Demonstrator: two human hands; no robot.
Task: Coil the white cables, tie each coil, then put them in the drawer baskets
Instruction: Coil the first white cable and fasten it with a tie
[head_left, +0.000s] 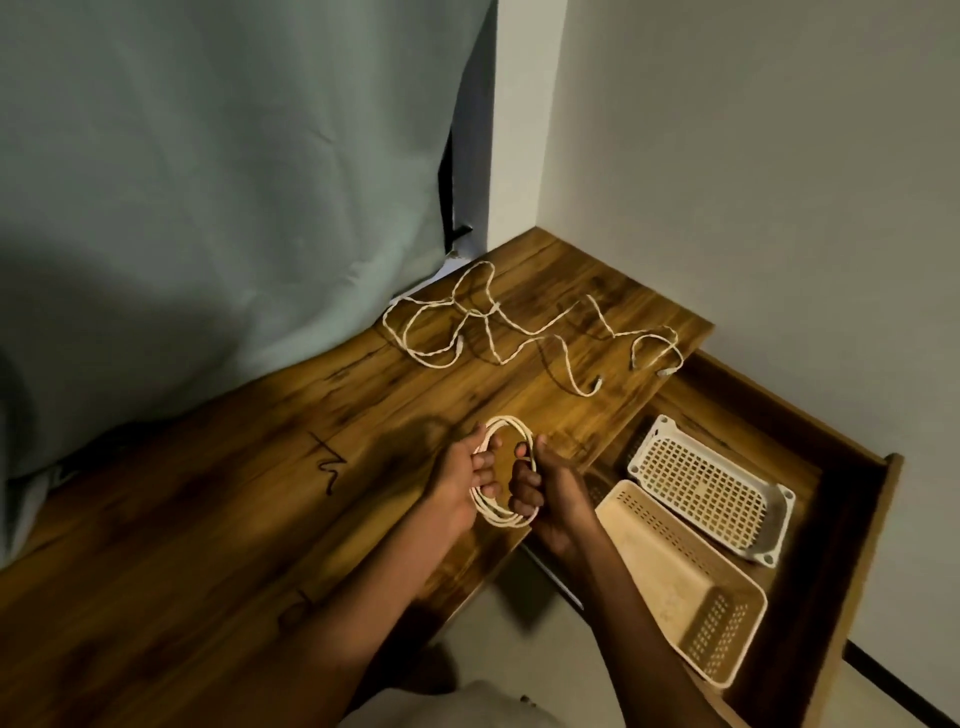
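Observation:
A coiled white cable is held upright just above the wooden desk, near its right edge. My left hand grips the coil's left side and my right hand grips its right side, fingers curled round the loops. Loose white cables lie tangled and uncoiled at the back of the desk, apart from both hands. To the right, the open drawer holds a white perforated basket and a peach basket, both without cables in them.
A grey-green curtain hangs along the back left of the desk. White walls close the corner behind and to the right. The drawer front juts out at the right. Pale floor shows below the desk edge.

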